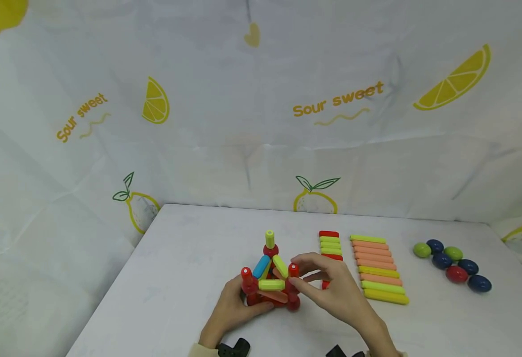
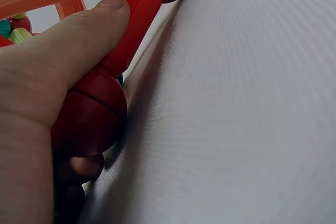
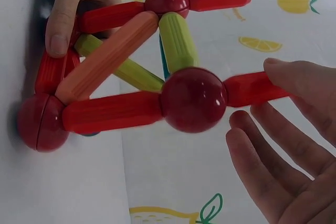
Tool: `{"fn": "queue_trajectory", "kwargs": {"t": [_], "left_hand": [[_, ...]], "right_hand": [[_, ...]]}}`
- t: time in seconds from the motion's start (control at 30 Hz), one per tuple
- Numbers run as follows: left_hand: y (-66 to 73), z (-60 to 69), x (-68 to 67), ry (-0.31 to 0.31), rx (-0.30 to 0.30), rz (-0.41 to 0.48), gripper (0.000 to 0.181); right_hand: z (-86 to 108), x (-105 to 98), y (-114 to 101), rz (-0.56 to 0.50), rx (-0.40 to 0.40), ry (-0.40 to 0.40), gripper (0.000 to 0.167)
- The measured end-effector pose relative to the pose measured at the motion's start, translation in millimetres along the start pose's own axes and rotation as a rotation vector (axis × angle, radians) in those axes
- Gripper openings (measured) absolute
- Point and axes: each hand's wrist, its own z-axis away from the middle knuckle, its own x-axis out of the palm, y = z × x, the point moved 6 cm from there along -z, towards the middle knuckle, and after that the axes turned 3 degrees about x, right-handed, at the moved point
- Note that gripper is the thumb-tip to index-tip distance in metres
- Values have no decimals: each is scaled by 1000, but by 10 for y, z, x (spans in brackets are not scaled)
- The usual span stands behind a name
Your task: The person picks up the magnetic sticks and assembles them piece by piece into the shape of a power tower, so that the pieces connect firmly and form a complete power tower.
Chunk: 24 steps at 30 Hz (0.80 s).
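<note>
A white cloth (image 1: 216, 134) is hanging behind a white table (image 1: 189, 248), showing yellow lemon slices (image 1: 459, 82), leafy lemons (image 1: 316, 202) and "Sour sweet" lettering (image 1: 337, 100) above the far edge.

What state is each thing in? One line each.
Ball-and-rod frame: joined, three upright rods uncapped on top
Left grip: curled round the frame's near left corner
Right grip: pinching the near right upright red rod
Loose short rods: lying in a column, partly hidden
Loose long rods: lying side by side
Loose balls: clustered, unattached to rods
</note>
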Motion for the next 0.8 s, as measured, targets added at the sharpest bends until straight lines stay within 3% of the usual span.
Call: {"fn": "queue_trajectory", "kwargs": {"t": [0.1,0.17,0.37,0.47,0.6,0.8], "left_hand": [[2,-2,6,-11,-17,22,58],[-7,-6,12,-18,-23,37,58],[-22,-11,15,-18,-17,51,57],[-27,-5,21,-22,-23,55,58],[-27,-1,25,-22,-21,51,59],[-26,-4,23,-14,-7,29,58]], "right_hand": [[33,-154,64,35,10,25,34],[54,-347,156,101,24,91,33],[165,-1199,652,464,137,394,28],[303,-1596,981,623,244,475,31],[502,-1944,1377,730,393,456,36],[682,-2128,1730,750,617,265,46]]}}
